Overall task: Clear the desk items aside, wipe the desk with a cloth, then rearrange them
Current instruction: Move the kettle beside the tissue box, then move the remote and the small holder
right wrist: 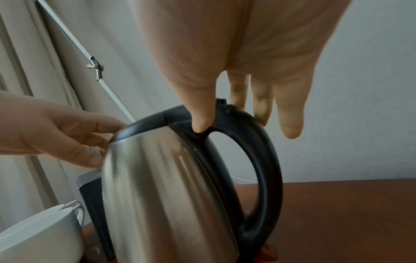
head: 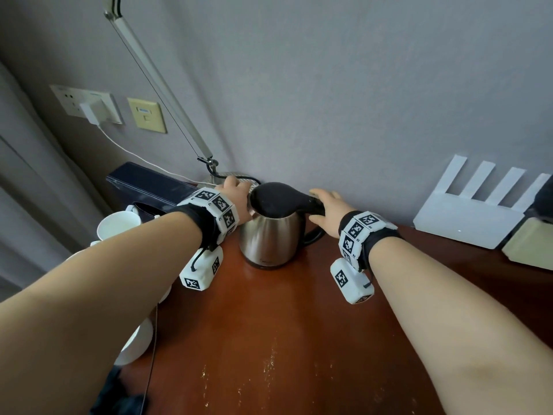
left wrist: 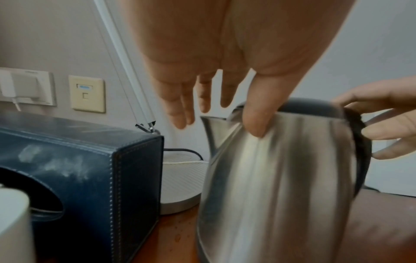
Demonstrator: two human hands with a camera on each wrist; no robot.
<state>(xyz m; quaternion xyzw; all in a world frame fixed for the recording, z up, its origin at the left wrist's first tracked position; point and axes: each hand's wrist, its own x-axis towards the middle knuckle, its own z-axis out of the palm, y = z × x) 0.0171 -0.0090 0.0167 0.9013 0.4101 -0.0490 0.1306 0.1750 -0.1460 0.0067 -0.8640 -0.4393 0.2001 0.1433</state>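
Observation:
A stainless steel kettle with a black lid and a black loop handle stands on the red-brown desk near the wall. My left hand is at its spout side. The thumb touches the steel body and the fingers hang straight past the spout. My right hand straddles the top of the handle. Its thumb tip presses inside the loop and its fingers stretch straight down the far side. No cloth is in view.
A dark blue tissue box and white cups crowd the desk's left edge. A lamp base sits behind the kettle. A white router and a beige box stand at the right. Pale specks dot the desk front.

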